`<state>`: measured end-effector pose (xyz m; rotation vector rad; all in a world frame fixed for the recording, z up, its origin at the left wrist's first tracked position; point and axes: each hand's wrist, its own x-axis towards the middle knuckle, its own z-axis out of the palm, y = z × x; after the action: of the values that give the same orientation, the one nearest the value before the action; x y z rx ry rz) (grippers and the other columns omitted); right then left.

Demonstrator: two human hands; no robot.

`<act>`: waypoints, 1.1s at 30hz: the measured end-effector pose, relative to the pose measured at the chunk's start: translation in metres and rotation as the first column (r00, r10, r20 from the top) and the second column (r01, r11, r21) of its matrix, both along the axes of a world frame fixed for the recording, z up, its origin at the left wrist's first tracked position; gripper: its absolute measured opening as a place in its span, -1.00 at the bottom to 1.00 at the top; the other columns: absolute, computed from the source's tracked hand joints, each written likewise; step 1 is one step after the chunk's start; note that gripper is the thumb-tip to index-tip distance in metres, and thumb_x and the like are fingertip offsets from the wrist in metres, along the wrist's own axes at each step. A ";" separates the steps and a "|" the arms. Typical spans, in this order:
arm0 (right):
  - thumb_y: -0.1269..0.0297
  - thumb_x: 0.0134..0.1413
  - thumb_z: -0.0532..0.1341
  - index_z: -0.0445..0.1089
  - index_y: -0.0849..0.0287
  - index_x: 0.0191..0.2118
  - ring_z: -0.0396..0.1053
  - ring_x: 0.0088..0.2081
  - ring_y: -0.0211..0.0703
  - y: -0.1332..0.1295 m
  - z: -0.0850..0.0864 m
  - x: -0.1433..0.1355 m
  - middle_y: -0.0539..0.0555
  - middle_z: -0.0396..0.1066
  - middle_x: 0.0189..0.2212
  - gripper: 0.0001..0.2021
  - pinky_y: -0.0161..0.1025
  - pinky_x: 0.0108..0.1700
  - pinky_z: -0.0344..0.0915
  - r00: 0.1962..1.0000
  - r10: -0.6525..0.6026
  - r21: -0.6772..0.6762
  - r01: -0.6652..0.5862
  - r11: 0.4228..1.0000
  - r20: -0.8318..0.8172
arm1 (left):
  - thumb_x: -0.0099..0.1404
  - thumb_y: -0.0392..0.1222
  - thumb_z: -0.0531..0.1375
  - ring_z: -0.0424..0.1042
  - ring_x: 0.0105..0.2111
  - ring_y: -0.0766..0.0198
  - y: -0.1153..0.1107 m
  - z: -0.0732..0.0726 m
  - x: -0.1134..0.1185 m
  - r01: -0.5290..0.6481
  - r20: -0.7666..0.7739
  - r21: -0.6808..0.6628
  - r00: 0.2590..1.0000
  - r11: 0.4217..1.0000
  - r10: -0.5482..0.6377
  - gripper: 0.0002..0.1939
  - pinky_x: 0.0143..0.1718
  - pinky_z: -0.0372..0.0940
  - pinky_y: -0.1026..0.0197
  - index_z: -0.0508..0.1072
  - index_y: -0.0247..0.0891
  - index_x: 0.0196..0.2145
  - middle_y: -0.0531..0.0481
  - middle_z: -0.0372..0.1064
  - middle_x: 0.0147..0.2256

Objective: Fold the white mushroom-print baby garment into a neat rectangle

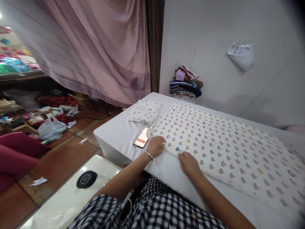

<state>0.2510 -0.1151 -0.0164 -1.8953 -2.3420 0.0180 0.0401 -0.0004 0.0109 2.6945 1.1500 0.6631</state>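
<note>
both hands are at the near edge of the patterned cloth [207, 136], which lies spread along the white-covered surface [116, 128], grey and coloured motifs facing up, its far right part running to the edge of view. left hand [156, 146] is bent in close to the cloth's left corner, right hand [189, 162] sits a little further along the same edge, fingers on it; the hands are apart, a stretch of edge showing between them. can't make out whether either one pinches the fabric or just presses on it, thumbs and undersides too hidden. step in hand looks like working that near edge, probably straightening or taking hold of it. next move would seem to call for a sure hold with both hands and even tension, so the edge doesn't bunch between them. phone [142, 138] lies just beside the left hand and near the cloth's corner, so a sweep that way could nudge it. folded cloth [145, 111] is beyond the phone, by the cloth's left end. stacked fabrics [186, 84] stand further back, against the wall [205, 35], well clear of both hands.
</note>
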 end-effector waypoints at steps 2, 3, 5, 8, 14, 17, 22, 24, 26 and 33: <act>0.38 0.21 -0.02 0.32 0.11 0.01 0.22 -0.21 -0.13 0.000 0.000 0.000 0.12 0.31 -0.25 -0.69 -0.27 -0.23 0.10 1.000 0.003 0.022 -0.003 1.000 -0.007 | 0.21 -0.28 0.07 0.31 -0.14 0.17 0.016 0.011 -0.017 -0.263 0.017 -0.012 0.965 0.965 0.263 -0.80 -0.10 0.21 0.13 0.45 -0.24 -0.24 -0.09 0.39 -0.20; 0.35 0.22 -0.03 0.31 0.10 0.02 0.22 -0.22 -0.13 0.001 0.001 -0.001 0.11 0.31 -0.26 -0.69 -0.27 -0.25 0.10 1.000 0.004 0.027 -0.004 1.000 -0.008 | 0.23 -0.24 0.06 0.31 -0.14 0.15 0.025 0.016 -0.025 -0.374 -0.002 -0.023 0.927 0.927 0.374 -0.80 -0.10 0.21 0.12 0.46 -0.24 -0.24 -0.10 0.38 -0.20; 0.32 0.23 -0.04 0.32 0.08 0.00 0.23 -0.23 -0.14 0.002 0.003 -0.003 0.10 0.30 -0.27 -0.69 -0.28 -0.28 0.09 1.000 0.008 0.023 -0.008 1.000 -0.008 | 0.26 -0.16 0.05 0.30 -0.13 0.11 0.040 0.022 -0.036 -0.518 -0.069 -0.051 0.855 0.854 0.514 -0.77 -0.12 0.21 0.11 0.47 -0.23 -0.25 -0.12 0.37 -0.19; 0.32 0.23 -0.03 0.35 0.06 -0.03 0.24 -0.25 -0.15 0.004 0.004 -0.005 0.10 0.31 -0.29 -0.71 -0.29 -0.31 0.07 1.000 0.005 0.022 -0.004 1.000 -0.009 | 0.28 -0.05 0.02 0.29 -0.12 0.07 0.056 0.024 -0.041 -0.590 -0.171 -0.098 0.803 0.801 0.571 -0.69 -0.14 0.22 0.10 0.50 -0.24 -0.28 -0.14 0.36 -0.19; 0.30 0.24 -0.03 0.36 0.07 -0.04 0.23 -0.27 -0.16 0.002 -0.004 -0.006 0.09 0.30 -0.32 -0.71 -0.29 -0.32 0.07 0.997 -0.029 0.097 0.035 0.995 -0.065 | 0.30 -0.01 -0.04 0.27 -0.08 0.04 0.070 0.016 -0.031 -0.650 -0.319 -0.123 0.742 0.750 0.590 -0.59 -0.14 0.22 0.10 0.50 -0.30 -0.23 -0.22 0.32 -0.14; 0.28 0.25 -0.04 0.37 0.07 -0.05 0.22 -0.29 -0.17 0.001 -0.008 -0.007 0.08 0.29 -0.34 -0.71 -0.29 -0.33 0.06 0.996 -0.040 0.127 0.050 0.991 -0.079 | 0.32 -0.02 -0.07 0.24 -0.04 0.02 0.074 0.016 -0.027 -0.660 -0.348 -0.103 0.725 0.744 0.594 -0.57 -0.10 0.21 0.09 0.49 -0.32 -0.20 -0.24 0.30 -0.11; 0.29 0.25 -0.03 0.37 0.06 -0.07 0.21 -0.31 -0.18 0.000 -0.010 -0.008 0.08 0.29 -0.36 -0.72 -0.29 -0.34 0.06 0.995 -0.039 0.169 0.054 0.984 -0.095 | 0.25 -0.16 0.02 0.24 -0.01 0.03 0.078 0.019 -0.024 -0.651 -0.358 -0.107 0.731 0.752 0.581 -0.68 -0.10 0.21 0.12 0.44 -0.36 -0.16 -0.25 0.30 -0.07; 0.30 0.24 -0.02 0.38 0.07 -0.08 0.21 -0.31 -0.18 0.000 -0.010 -0.008 0.08 0.29 -0.36 -0.73 -0.29 -0.34 0.06 0.994 -0.033 0.182 0.052 0.982 -0.104 | 0.23 -0.22 0.02 0.25 0.00 0.05 0.080 0.021 -0.025 -0.658 -0.345 -0.110 0.728 0.745 0.592 -0.70 -0.09 0.21 0.14 0.41 -0.36 -0.13 -0.24 0.30 -0.06; 0.31 0.23 -0.01 0.39 0.07 -0.10 0.21 -0.31 -0.18 0.000 -0.010 -0.008 0.08 0.29 -0.36 -0.74 -0.29 -0.33 0.06 0.993 -0.019 0.191 0.040 0.981 -0.112 | 0.21 -0.26 0.01 0.27 -0.01 0.07 0.081 0.022 -0.028 -0.675 -0.334 -0.116 0.718 0.729 0.611 -0.69 -0.11 0.22 0.15 0.38 -0.34 -0.11 -0.23 0.31 -0.05; 0.36 0.20 0.01 0.38 0.08 -0.12 0.21 -0.31 -0.19 0.001 -0.007 -0.008 0.06 0.29 -0.35 -0.76 -0.28 -0.31 0.05 0.992 0.016 0.174 0.006 0.985 -0.123 | 0.21 -0.04 0.07 0.40 -0.15 0.06 0.086 0.016 -0.035 -0.687 -0.327 -0.205 0.719 0.697 0.613 -0.63 -0.21 0.26 0.12 0.32 -0.26 -0.08 -0.19 0.42 -0.18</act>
<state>0.2435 -0.1142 -0.0237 -1.7530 -2.1896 -0.0646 0.0053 0.0857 0.0266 2.0825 2.1227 0.1794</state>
